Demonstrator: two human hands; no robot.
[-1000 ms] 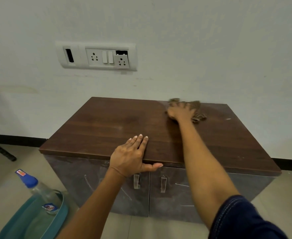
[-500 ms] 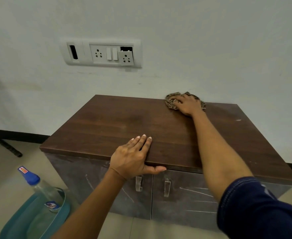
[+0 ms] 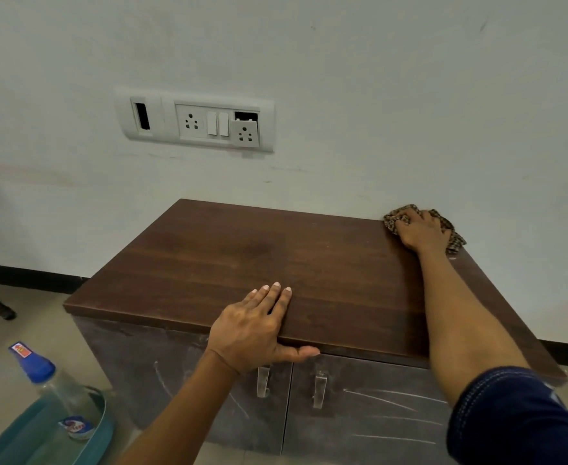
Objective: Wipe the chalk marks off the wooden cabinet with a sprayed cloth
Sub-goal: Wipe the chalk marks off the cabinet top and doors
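Note:
A low wooden cabinet (image 3: 242,256) with a dark brown top stands against the white wall. My right hand (image 3: 421,229) presses a brown patterned cloth (image 3: 393,219) onto the top's far right corner. My left hand (image 3: 255,327) lies flat on the front edge, fingers spread, thumb hooked over the edge, holding nothing. White chalk marks (image 3: 386,399) streak the grey right door, and fainter ones (image 3: 163,377) cross the left door. A small white speck sits on the top just below the cloth.
A clear spray bottle (image 3: 46,380) with a blue cap stands in a teal basin (image 3: 37,441) on the floor at lower left. A socket and switch panel (image 3: 195,120) is on the wall above. Two metal door handles (image 3: 291,384) hang at the cabinet's middle.
My right hand has slid the cloth to the right along the back edge, from the middle to the far right corner. My left hand stays on the front edge.

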